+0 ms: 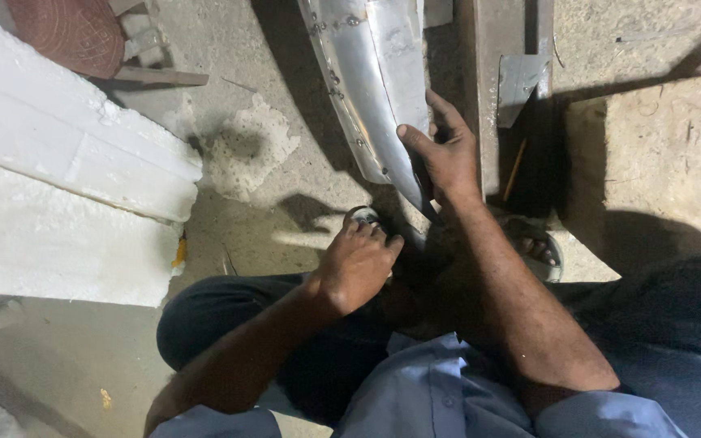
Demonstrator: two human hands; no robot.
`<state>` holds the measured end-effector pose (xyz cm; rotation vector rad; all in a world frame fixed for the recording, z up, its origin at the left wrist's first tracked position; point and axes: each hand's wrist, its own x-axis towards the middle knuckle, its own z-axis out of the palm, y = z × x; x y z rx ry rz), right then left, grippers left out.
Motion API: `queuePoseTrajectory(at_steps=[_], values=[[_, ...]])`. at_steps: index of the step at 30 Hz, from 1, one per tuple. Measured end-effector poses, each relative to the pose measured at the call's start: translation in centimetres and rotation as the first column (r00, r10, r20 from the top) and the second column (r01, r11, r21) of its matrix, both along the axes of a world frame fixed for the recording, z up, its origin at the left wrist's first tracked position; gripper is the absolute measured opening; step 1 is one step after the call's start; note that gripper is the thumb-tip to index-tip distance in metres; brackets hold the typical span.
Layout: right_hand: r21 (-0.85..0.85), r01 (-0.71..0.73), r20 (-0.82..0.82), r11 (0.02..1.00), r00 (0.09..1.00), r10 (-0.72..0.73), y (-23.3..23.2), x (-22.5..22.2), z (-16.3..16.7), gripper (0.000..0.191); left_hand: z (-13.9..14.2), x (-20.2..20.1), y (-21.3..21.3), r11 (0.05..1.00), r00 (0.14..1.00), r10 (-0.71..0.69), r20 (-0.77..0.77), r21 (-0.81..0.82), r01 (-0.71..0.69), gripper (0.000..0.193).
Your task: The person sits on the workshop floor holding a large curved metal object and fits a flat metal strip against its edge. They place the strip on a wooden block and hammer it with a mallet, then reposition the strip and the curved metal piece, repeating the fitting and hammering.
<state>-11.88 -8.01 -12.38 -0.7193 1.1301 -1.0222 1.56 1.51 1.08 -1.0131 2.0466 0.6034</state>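
A curved, shiny sheet-metal piece [371, 73] with small rivets along its edge runs from the top of the view down to the floor. My right hand [444, 150] grips its lower tip, thumb on the front face and fingers behind. My left hand [356, 261] is closed low over a small round white object [364, 215] on the concrete floor, just left of the metal's tip. What the fingers hold beneath is hidden.
White foam slabs [58, 170] lie at the left. A rusty round disc [70, 32] sits at the top left. A steel bar with a bracket [513, 73] stands right of the sheet. My sandalled foot [541, 247] and dark trousers [229, 320] are below.
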Motion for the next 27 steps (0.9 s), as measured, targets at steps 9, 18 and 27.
queuePoseTrajectory(at_steps=[9, 18, 27], values=[[0.064, 0.014, -0.093, 0.998, 0.996, -0.008, 0.26, -0.01, 0.25, 0.071, -0.27, 0.12, 0.21, 1.000, 0.999, -0.010, -0.040, -0.027, 0.009, 0.045], [0.040, 0.041, 0.018, 0.998, 0.999, -0.042, 0.26, 0.12, -0.08, 0.072, -0.45, 0.10, 0.17, 0.998, 0.995, 0.038, -0.093, -0.039, -0.042, 0.044], [0.095, -0.026, -0.107, 0.995, 0.994, 0.036, 0.00, -0.12, 0.41, 0.073, 0.52, -0.47, -0.63, 0.996, 0.997, -0.064, 0.051, 0.070, 0.061, 0.053]])
